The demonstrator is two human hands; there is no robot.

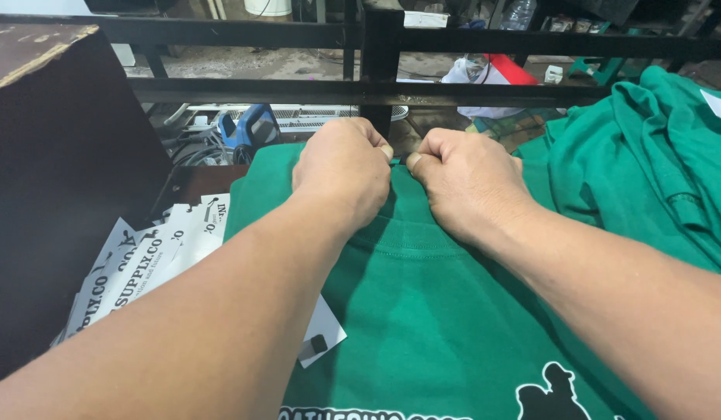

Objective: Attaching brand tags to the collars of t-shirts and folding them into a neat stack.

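Left hand (341, 167) and right hand (465, 183), fists nearly touching, each pinched the far edge of the green shirt (422, 311), which lay flat just before the black rail (360, 92).

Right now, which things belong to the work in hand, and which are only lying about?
In the work:
- left hand and right hand, both pinching the cloth
- green shirt with a printed design

Lying about:
- pile of green garments
- printed white sheets
- black metal frame
- dark board
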